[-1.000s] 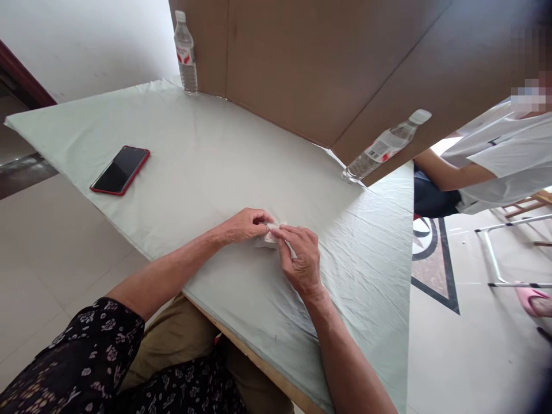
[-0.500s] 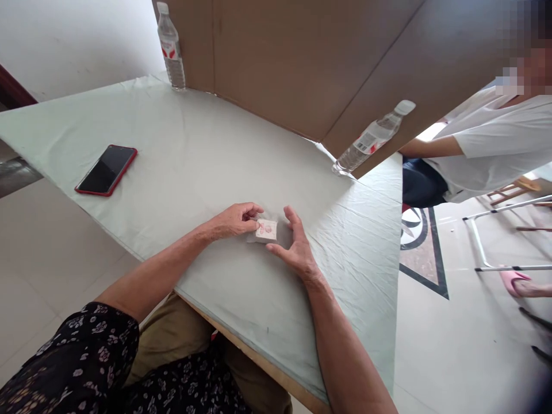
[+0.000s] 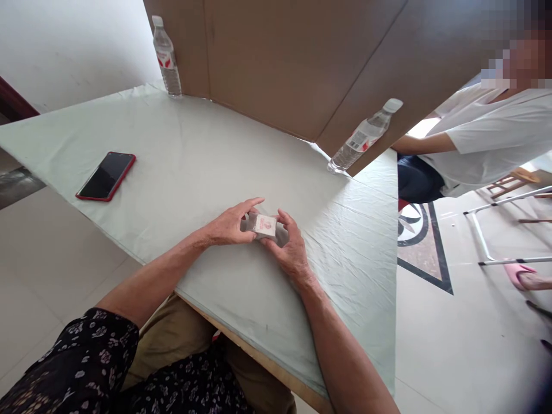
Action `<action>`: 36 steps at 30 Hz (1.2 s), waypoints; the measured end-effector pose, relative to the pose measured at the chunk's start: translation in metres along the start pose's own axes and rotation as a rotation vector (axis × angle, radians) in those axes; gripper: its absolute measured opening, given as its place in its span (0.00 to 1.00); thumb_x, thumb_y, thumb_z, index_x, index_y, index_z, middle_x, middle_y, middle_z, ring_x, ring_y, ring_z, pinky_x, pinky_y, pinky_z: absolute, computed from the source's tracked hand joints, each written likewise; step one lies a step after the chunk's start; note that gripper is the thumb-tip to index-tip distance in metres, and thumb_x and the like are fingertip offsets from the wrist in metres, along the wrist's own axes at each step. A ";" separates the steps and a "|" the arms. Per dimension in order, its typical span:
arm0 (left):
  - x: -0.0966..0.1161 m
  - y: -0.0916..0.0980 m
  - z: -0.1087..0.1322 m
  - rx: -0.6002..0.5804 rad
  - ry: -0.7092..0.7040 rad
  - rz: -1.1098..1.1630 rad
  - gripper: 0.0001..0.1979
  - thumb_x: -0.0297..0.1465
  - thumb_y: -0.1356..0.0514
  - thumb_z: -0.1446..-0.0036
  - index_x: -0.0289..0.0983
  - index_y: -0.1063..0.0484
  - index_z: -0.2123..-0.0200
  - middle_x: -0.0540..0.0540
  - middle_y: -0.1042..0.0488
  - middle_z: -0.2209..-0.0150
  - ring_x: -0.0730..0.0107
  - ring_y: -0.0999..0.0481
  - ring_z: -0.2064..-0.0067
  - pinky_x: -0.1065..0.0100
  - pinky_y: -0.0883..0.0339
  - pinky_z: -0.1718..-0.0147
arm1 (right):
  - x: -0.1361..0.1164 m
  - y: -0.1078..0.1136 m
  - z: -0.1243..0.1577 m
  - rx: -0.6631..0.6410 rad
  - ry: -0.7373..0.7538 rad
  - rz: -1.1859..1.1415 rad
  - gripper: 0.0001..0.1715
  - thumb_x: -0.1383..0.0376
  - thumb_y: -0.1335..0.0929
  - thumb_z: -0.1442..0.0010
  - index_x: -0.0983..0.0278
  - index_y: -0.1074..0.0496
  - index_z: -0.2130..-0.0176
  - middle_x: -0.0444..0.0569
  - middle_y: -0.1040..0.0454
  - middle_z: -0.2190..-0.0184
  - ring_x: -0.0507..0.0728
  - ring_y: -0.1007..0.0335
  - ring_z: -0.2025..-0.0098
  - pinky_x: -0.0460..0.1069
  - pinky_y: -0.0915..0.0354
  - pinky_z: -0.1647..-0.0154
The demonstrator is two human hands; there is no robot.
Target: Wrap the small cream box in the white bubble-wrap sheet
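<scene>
Holding: you grip a small packet (image 3: 264,226) between both hands, over the near half of the table.
Left hand: your left hand (image 3: 227,225) is partly closed. Its thumb and fingers pinch the packet's left edge, and the forefinger stretches out over the top.
Right hand: your right hand (image 3: 290,248) is cupped and partly closed. Its thumb presses on the packet's right edge and the fingers tuck underneath.
Packet: it is flat and roughly square, in clear wrapping with a white label printed in red. The print is too small to read. Whether it touches the cloth below cannot be told.
Table: the table (image 3: 207,144) is covered with a creased, pale green cloth. Both your forearms cross its near edge.
Phone: a phone (image 3: 106,176) in a red case lies flat with its dark screen up, at the left and well apart from your hands.
Cardboard: a brown cardboard screen (image 3: 280,63) stands along the far side of the table.
Far bottle: a clear water bottle (image 3: 166,56) with a white cap stands at the screen's left end.
Second bottle: a second bottle (image 3: 364,136) stands at the screen's right end, near the table's right edge.
Other person: a person in a white shirt (image 3: 487,138) sits beyond the screen at the right, with one arm showing.
Floor: a pink slipper (image 3: 520,275) lies on pale tiles at the far right.
</scene>
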State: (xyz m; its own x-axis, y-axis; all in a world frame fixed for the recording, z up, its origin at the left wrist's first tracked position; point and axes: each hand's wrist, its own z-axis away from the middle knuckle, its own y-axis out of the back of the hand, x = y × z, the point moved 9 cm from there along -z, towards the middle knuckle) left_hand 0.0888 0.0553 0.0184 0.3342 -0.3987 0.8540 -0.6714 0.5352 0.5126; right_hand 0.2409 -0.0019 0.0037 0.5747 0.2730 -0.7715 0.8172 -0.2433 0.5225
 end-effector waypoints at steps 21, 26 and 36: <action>-0.014 0.005 0.008 -0.177 0.117 -0.164 0.48 0.40 0.35 0.49 0.38 0.51 0.29 0.37 0.38 0.33 0.47 0.41 0.32 0.51 0.44 0.36 | 0.000 0.000 0.000 -0.096 0.013 -0.039 0.44 0.49 0.26 0.44 0.54 0.41 0.34 0.55 0.36 0.34 0.68 0.39 0.33 0.66 0.40 0.36; -0.014 -0.002 0.003 -0.124 0.081 -0.158 0.45 0.37 0.36 0.49 0.36 0.47 0.30 0.36 0.36 0.35 0.48 0.36 0.35 0.51 0.41 0.38 | 0.002 -0.009 0.000 -0.125 0.069 0.051 0.45 0.54 0.27 0.43 0.54 0.43 0.33 0.55 0.33 0.36 0.69 0.36 0.35 0.67 0.40 0.37; -0.011 -0.008 0.001 -0.104 0.037 -0.125 0.39 0.32 0.37 0.49 0.42 0.41 0.33 0.40 0.29 0.42 0.51 0.30 0.42 0.53 0.35 0.43 | -0.006 -0.001 0.001 -0.043 0.101 0.085 0.37 0.59 0.26 0.45 0.54 0.35 0.38 0.52 0.23 0.48 0.65 0.27 0.46 0.64 0.34 0.43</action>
State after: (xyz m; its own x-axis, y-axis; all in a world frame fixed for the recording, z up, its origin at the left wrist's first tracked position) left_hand 0.0900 0.0546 0.0042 0.4363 -0.4405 0.7846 -0.5514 0.5582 0.6200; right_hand 0.2369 -0.0046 0.0072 0.6421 0.3455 -0.6844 0.7650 -0.2301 0.6015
